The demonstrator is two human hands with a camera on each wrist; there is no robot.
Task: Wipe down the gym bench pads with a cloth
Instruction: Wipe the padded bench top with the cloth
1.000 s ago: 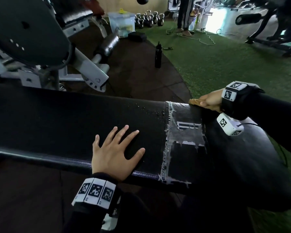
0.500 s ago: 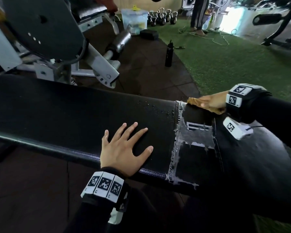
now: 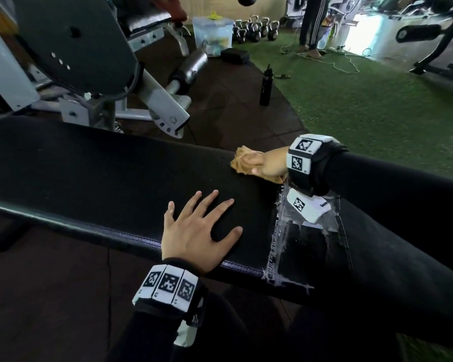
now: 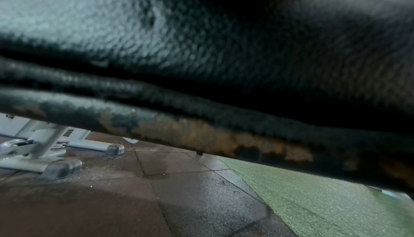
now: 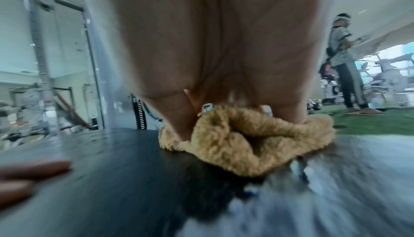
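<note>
The long black bench pad (image 3: 94,173) runs across the head view, with a white-taped torn seam (image 3: 285,239) toward its right end. My left hand (image 3: 199,231) lies flat on the pad's near side, fingers spread and straight. My right hand (image 3: 256,165) grips a bunched tan cloth (image 3: 242,163) and presses it on the pad's far edge, just left of the seam. In the right wrist view the fingers (image 5: 179,113) curl into the fluffy cloth (image 5: 241,139) on the pad (image 5: 112,170). The left wrist view shows only the pad's worn near edge (image 4: 201,54) up close.
Behind the bench stands a grey exercise machine (image 3: 71,48). A black water bottle (image 3: 266,87) stands on the brown rubber floor beside green turf (image 3: 364,105). Farther back are a plastic tub (image 3: 213,35), kettlebells (image 3: 254,30) and a standing person (image 3: 311,22).
My right hand has slid the cloth leftward along the far edge, from the taped seam onto the long pad. The water drops there no longer show. My left hand has stayed flat.
</note>
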